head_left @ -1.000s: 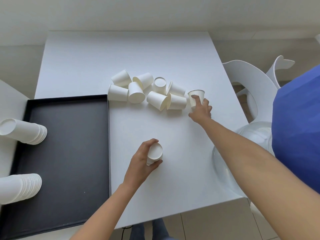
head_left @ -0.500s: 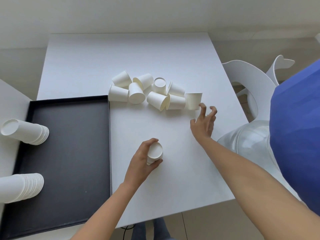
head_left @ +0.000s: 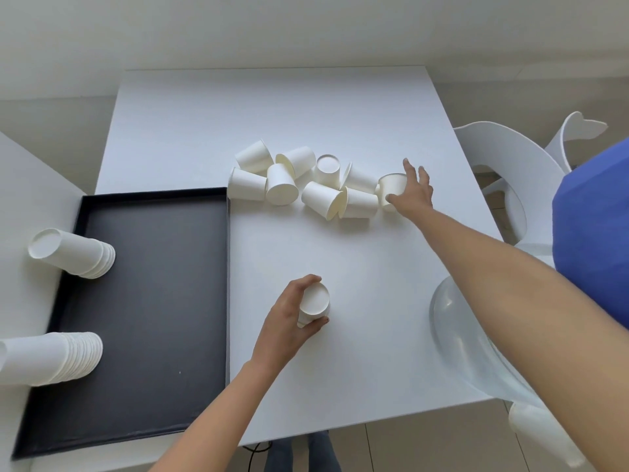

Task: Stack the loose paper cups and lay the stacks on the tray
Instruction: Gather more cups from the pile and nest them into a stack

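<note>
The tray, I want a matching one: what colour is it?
The tray is plain black, no pattern; the head view shows it.

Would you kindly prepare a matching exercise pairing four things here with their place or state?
Things:
1. left hand
2. right hand
3. black rectangular tray
4. two stacks of white paper cups

States:
A. lying on their sides at the tray's left edge
B. grasps the upright white paper cup ending the loose pile
C. holds a white paper cup, base toward the camera
D. lies left of both hands

Pairs: 1-C, 2-B, 3-D, 4-A
</note>
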`<state>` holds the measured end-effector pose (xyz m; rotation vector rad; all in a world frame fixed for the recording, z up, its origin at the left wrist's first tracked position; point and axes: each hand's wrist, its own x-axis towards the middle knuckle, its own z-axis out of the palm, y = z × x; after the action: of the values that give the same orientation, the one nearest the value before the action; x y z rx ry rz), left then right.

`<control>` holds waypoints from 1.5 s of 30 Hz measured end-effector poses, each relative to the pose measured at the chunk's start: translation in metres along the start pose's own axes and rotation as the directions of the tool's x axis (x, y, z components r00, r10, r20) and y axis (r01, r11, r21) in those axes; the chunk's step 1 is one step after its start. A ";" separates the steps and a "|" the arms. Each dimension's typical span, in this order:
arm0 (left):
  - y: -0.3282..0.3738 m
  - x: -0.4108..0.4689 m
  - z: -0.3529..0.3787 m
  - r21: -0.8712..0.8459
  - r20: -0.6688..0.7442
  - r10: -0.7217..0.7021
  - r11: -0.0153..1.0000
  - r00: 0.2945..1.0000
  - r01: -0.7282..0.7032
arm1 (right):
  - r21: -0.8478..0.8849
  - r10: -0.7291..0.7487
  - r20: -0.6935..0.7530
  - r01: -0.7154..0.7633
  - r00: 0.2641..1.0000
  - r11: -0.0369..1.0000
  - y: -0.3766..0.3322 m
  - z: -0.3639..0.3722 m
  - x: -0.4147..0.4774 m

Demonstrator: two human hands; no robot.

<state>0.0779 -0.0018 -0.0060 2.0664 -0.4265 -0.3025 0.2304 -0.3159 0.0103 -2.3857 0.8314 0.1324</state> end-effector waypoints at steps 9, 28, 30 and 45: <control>-0.002 -0.001 0.000 0.012 -0.001 -0.009 1.000 1.000 0.009 | 0.020 0.043 0.044 -0.044 0.998 0.999 -0.001 0.027 -0.008; -0.015 -0.009 -0.003 -0.026 0.030 -0.047 0.998 0.998 0.048 | 0.372 -0.121 -0.118 0.157 0.986 0.915 -0.015 0.016 -0.262; -0.021 -0.014 -0.002 -0.037 0.035 -0.103 0.994 0.994 0.105 | 0.357 -0.214 -0.099 0.235 0.972 0.904 -0.018 0.015 -0.279; -0.034 -0.041 -0.002 -0.033 -0.157 -0.233 0.973 0.960 0.230 | 0.111 -0.471 0.065 0.463 0.880 0.879 -0.022 0.085 -0.269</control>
<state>0.0477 0.0326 -0.0329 2.1108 -0.0837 -0.2742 0.0368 -0.1097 0.0271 -2.3992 0.1940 0.0047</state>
